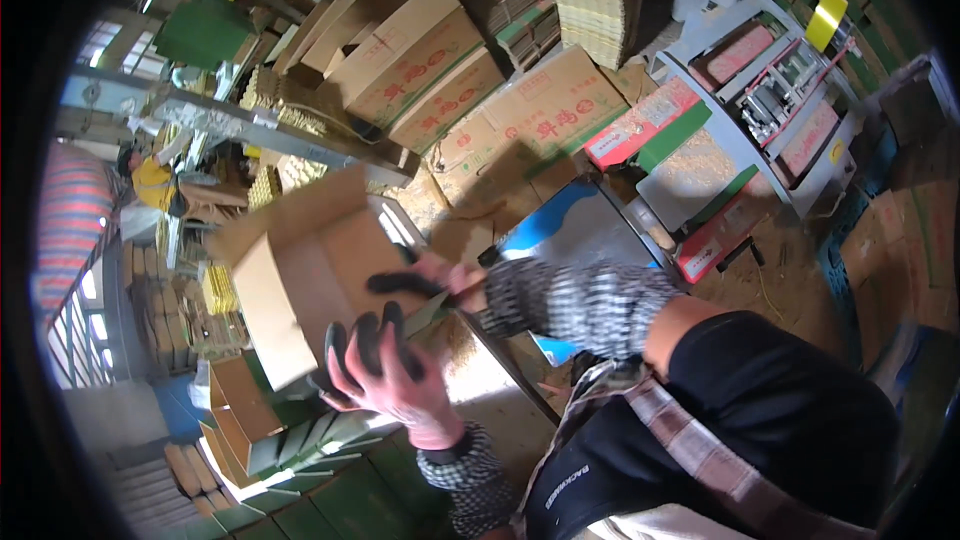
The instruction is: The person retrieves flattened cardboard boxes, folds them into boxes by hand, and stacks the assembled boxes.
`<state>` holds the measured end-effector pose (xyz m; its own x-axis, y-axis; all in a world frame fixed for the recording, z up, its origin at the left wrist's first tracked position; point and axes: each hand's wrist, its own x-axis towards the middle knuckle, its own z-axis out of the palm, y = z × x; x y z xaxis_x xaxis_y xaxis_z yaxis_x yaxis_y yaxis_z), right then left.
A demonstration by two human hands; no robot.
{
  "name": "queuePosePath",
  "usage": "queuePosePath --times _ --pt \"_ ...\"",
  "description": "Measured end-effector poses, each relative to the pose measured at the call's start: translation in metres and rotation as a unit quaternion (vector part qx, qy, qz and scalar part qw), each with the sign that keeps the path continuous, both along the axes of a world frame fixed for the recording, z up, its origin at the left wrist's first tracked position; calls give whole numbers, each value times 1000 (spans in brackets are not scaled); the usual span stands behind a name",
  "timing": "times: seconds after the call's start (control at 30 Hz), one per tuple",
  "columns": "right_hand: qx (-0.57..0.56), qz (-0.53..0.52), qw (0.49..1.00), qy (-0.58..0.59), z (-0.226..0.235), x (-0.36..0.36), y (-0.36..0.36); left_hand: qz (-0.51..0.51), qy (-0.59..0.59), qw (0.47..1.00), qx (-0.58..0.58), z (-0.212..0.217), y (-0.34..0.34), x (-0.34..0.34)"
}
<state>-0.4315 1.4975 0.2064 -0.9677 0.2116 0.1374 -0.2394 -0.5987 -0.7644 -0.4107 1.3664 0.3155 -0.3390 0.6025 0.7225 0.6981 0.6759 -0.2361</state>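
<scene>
An open brown cardboard box (pixel 330 260) stands tilted in front of me, with its flaps up and its bare inside showing. My right hand (pixel 455 280), in a pink glove with dark fingertips, grips the box's near-right edge at a flap; one finger reaches over into the opening. My left hand (pixel 385 370), gloved the same way, is at the near side of the box. Its fingers are spread and bent, and the lowest ones seem to touch the box's edge. Checked sleeve covers are on both forearms.
A box-sealing machine (pixel 770 100) with a yellow tape roll (pixel 826 18) stands at the right. Printed cartons (pixel 520 120) lean at the back beside a stack of egg trays (pixel 597 0). A metal beam (pixel 250 130) crosses the left. Farther left, a person (pixel 165 180) in yellow bends over.
</scene>
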Motion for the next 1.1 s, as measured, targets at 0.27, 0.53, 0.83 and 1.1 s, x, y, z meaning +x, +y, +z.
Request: queuePosePath --times 0.27,0.53,0.83,1.1 --pt "-86 -92 949 -288 -125 184 97 -92 -614 735 272 -160 -31 21" --pt "413 -433 782 -176 -60 133 124 29 -775 564 283 -355 -22 54" --pt "580 -229 714 -318 -136 221 62 -100 -786 574 209 -393 39 93" --pt "374 -329 788 -363 -111 278 88 253 -170 947 -102 -121 79 -108"
